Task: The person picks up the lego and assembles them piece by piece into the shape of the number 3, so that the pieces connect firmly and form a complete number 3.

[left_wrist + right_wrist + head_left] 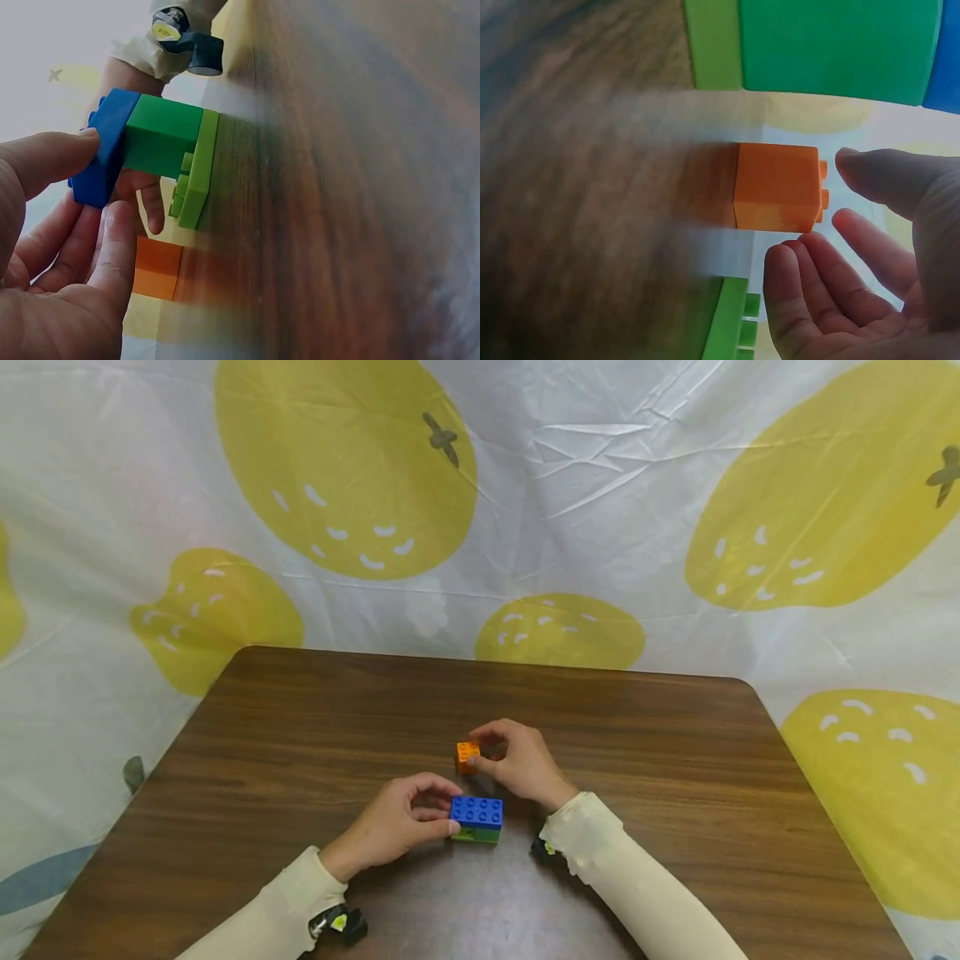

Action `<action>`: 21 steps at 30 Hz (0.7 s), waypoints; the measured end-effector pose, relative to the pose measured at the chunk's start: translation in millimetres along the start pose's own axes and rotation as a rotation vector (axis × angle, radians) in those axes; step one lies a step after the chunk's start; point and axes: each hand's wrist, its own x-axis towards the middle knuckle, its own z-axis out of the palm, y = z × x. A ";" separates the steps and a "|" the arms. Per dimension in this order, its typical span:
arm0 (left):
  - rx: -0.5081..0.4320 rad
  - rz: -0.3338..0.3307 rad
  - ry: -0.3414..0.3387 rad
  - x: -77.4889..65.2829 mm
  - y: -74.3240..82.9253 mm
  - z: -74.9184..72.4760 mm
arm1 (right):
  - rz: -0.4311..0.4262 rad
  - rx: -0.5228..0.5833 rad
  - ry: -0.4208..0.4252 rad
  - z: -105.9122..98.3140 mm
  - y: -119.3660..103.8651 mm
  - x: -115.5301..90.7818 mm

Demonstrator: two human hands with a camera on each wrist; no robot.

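Note:
My left hand (397, 814) pinches the left end of a blue brick (477, 811) between thumb and fingers. The blue brick tops a stack with a dark green block (165, 127) under it and a thin light green brick (196, 176) at the base. Behind the stack, an orange brick (467, 755) with studs on top stands on the table. Beside it is my right hand (525, 764), thumb and fingers spread. The right wrist view shows a gap between the thumb and the orange brick (776, 187); whether a fingertip touches it I cannot tell.
The brown wooden table (315, 710) has rounded back corners. A white cloth (600, 527) with yellow fruit prints hangs behind it. At the bottom of the right wrist view, a thin green studded brick (724, 322) shows partly; in the head view it is hidden.

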 end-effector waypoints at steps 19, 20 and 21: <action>0.014 -0.016 -0.006 0.4 0.1 -0.4 | -0.002 0.005 -0.084 4.9 4.8 3.8; 0.015 -0.018 -0.007 0.3 0.1 -0.5 | -0.003 0.004 -0.085 4.8 4.8 3.8; 0.016 -0.018 -0.007 0.3 -0.1 -0.5 | -0.004 0.003 -0.087 4.7 4.8 3.8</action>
